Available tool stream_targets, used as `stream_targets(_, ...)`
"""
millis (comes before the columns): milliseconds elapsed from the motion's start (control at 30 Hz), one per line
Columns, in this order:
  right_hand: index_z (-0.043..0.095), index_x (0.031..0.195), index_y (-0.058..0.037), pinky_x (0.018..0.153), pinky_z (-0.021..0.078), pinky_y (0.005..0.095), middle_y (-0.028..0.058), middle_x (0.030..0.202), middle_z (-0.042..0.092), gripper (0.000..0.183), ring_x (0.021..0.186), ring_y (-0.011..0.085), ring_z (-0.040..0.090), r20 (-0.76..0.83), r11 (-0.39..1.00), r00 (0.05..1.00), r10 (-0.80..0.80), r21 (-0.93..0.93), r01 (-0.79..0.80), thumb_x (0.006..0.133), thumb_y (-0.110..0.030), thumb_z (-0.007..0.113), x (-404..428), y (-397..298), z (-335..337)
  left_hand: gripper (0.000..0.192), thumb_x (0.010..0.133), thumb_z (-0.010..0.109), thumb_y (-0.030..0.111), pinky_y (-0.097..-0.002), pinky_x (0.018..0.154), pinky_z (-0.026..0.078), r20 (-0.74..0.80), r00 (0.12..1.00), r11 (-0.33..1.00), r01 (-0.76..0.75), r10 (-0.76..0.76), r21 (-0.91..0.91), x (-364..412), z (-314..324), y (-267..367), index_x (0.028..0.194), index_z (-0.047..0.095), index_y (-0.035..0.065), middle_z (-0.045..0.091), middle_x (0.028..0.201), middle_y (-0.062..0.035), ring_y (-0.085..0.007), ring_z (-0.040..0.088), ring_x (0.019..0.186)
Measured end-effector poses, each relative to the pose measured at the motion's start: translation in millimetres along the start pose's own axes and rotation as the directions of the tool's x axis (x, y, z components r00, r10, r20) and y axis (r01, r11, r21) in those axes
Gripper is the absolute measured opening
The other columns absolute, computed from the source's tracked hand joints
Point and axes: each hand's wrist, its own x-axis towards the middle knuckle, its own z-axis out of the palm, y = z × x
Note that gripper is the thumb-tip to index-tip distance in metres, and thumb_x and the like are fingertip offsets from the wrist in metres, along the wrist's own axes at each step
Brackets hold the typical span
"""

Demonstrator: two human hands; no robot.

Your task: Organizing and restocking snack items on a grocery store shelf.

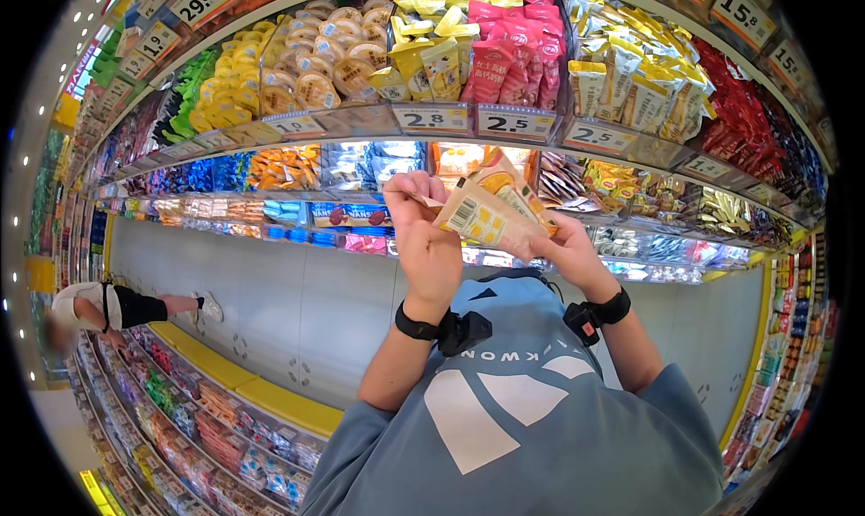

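Before the shop shelves, my right hand (571, 249) grips the lower right ends of two flat snack packets. The front one, a pale packet (483, 220), shows a barcode and yellow pictures. Behind it an orange and yellow packet (510, 185) leans up to the left. My left hand (422, 222) is raised at the left of the packets, its fingers curled at a thin pale edge near the front packet's upper left corner. Whether that edge belongs to the same packet cannot be told. Each wrist wears a black strap with a small device.
A curved upper shelf (449, 120) holds pink sachets (517, 60), yellow packets and round cups (314, 93) behind price tags. Lower shelves hold more wrapped snacks. Another person (111, 306) stands at the left beside further shelves with a yellow base edge (250, 391). Grey floor (324, 313) lies between.
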Motion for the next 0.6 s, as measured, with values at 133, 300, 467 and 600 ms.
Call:
stream_targets(133, 0.051, 0.136, 0.0036, 0.088, 0.0517, 0.0258, 0.0065, 0.116, 0.066, 0.047, 0.099, 0.0096, 0.062, 0.064, 0.996, 0.996, 0.059, -0.067, -0.054, 0.093, -0.008, 0.067, 6.0, -0.6, -2.1, 0.033, 0.082, 0.052, -0.002, -0.0315, 0.087, 0.040, -0.004, 1.000, 0.999, -0.014, 0.014, 0.049, -2.2, 3.3, -0.9, 0.108, 0.039, 0.0141, 0.037, 0.098, -0.0015, -0.0158, 0.039, 0.089)
stream_targets(300, 0.052, 0.135, 0.0035, 0.087, 0.0508, 0.0255, 0.0056, 0.115, 0.066, 0.047, 0.100, 0.0090, 0.061, 0.083, 0.997, 0.996, 0.016, -0.073, -0.010, 0.092, -0.008, 0.068, 3.5, 0.2, -7.4, 0.037, 0.084, 0.055, -0.012, -0.0320, 0.094, 0.045, -0.033, 0.999, 0.997, -0.002, 0.005, 0.081, -1.7, 2.8, 1.1, 0.109, 0.043, 0.0129, 0.046, 0.104, -0.0015, -0.0141, 0.050, 0.099)
stream_targets(467, 0.054, 0.132, 0.0039, 0.089, 0.0503, 0.0259, 0.0057, 0.115, 0.067, 0.044, 0.101, 0.0093, 0.061, -0.066, 0.987, 0.988, -0.139, -0.095, 0.132, 0.095, -0.015, 0.067, 12.2, 3.6, -14.2, 0.034, 0.090, 0.057, -0.010, -0.0285, 0.095, 0.047, -0.005, 0.998, 0.979, 0.064, -0.065, 0.194, -1.8, -6.2, 4.0, 0.115, 0.044, 0.0082, 0.053, 0.112, -0.0051, -0.0125, 0.058, 0.105)
stream_targets(600, 0.054, 0.131, 0.0052, 0.089, 0.0507, 0.0263, 0.0063, 0.117, 0.066, 0.044, 0.101, 0.0100, 0.063, -0.129, 0.975, 0.970, -0.206, -0.115, 0.191, 0.096, -0.020, 0.066, 13.0, -8.9, -16.6, 0.032, 0.090, 0.062, -0.004, -0.0254, 0.092, 0.050, 0.004, 0.965, 0.893, 0.241, -0.262, 0.380, 0.7, -14.6, 18.7, 0.119, 0.053, 0.0055, 0.057, 0.112, -0.0046, -0.0105, 0.060, 0.106)
